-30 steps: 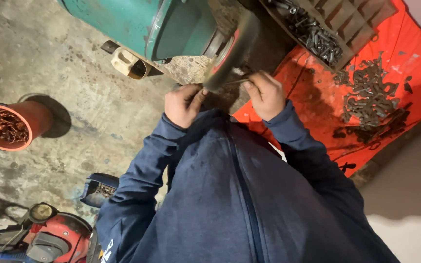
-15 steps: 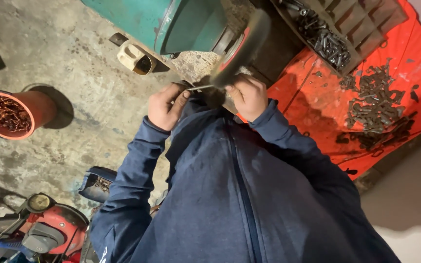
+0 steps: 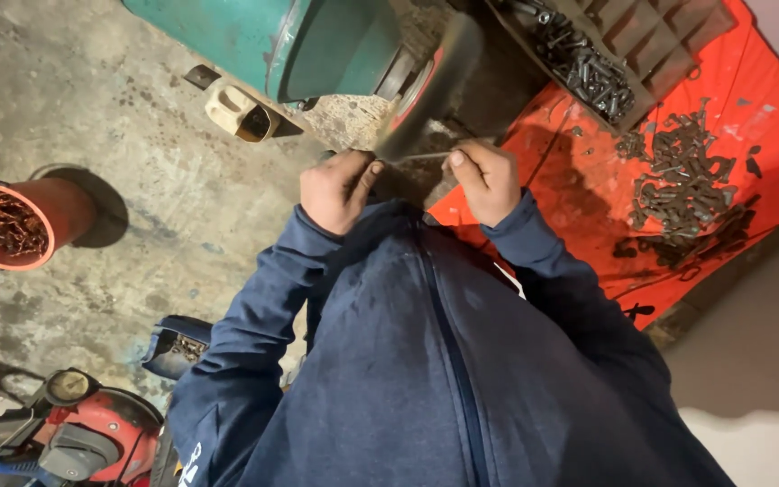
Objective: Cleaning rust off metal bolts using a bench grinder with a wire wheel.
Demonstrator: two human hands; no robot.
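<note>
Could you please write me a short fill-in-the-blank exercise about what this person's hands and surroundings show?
1. Both hands, left hand and right hand, hold a thin metal rod against a spinning ____.
2. The loose metal parts lie on a ____ cloth.
3. The machine body is ____ in colour.
4. The round pot stands on the person's ____ side.

Missing words: wheel; red; green; left

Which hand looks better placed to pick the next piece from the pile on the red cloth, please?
Right, probably. The right hand is beside the red cloth, nearer the pile of dark metal pieces. The left hand, on the thin rod's other end, is farther away.
</note>
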